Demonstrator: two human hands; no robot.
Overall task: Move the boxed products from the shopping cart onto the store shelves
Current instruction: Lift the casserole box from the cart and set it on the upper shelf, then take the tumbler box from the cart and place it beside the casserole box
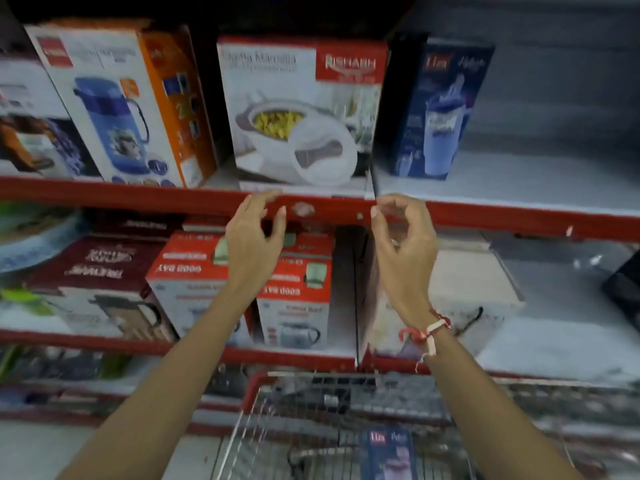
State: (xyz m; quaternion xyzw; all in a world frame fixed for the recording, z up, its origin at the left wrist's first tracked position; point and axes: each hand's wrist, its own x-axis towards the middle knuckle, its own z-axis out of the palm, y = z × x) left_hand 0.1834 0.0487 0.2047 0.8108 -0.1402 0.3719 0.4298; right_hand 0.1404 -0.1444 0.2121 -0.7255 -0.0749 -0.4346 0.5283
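Note:
A white and red casserole box stands on the upper shelf, straight ahead. Both my hands hover just below it, in front of the shelf's red front edge. My left hand has its fingers spread and holds nothing. My right hand has its fingers curled loosely and is also empty. A dark blue tumbler box stands to the right of the casserole box. Below me is the red wire shopping cart, with another dark blue box lying inside it.
A flask box leans at the upper left. The lower shelf holds red and white kettle boxes, a maroon box and a pale box. Bare grey shelf surface shows at the right of both shelves.

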